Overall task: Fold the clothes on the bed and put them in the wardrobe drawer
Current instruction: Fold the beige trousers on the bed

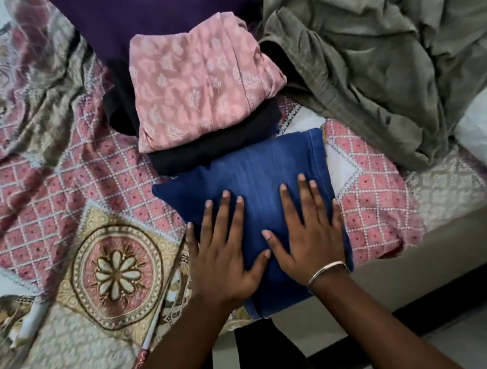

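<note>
While the folded blue jeans (243, 169) lie at the near edge of the bed (58, 203), just in front of the pink patterned garment (195, 84) stacked on dark clothes, the step looks like smoothing the fold flat. Pressing evenly outward from the middle should keep its edges square (the olive garment (387, 49) looks unfolded). Left hand (222, 252) and right hand (310, 234) rest on the denim, fingers straight and spread, gripping nothing.
</note>
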`<state>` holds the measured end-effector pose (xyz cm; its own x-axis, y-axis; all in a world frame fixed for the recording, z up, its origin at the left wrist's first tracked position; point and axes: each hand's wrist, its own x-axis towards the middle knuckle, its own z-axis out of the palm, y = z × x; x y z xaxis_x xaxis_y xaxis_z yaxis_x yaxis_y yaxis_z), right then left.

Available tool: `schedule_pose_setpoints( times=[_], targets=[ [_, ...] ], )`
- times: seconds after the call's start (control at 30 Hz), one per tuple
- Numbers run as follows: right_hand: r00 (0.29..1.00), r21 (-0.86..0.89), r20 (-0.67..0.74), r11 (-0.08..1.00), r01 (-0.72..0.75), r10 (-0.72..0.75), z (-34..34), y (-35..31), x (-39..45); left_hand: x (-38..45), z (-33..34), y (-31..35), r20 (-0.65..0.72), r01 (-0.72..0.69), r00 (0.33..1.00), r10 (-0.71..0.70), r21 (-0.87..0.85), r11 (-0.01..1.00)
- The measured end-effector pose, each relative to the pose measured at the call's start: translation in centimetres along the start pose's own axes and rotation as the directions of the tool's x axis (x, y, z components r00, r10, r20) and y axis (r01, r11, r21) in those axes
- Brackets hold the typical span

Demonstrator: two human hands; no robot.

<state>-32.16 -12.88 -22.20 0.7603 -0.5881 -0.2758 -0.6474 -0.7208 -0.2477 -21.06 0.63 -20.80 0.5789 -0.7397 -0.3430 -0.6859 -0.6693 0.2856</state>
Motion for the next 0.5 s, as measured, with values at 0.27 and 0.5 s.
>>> schedule_pose_setpoints(
  times=[0.27,0.5],
  targets=[
    [0.732,0.247,-0.602,0.946,-0.211,0.320,-5.8,4.3,7.6,5.8,-0.7,5.6,-0.091,-0.119,0.989,0.114,-0.048,0.992],
    [0.804,0.004,-0.355,0.861,-0.509,0.477,-10.3,9.9,16.7,7.9,2.8,6.6,-0.018,-0.038,0.999,0.039,0.019,0.999]
  ],
)
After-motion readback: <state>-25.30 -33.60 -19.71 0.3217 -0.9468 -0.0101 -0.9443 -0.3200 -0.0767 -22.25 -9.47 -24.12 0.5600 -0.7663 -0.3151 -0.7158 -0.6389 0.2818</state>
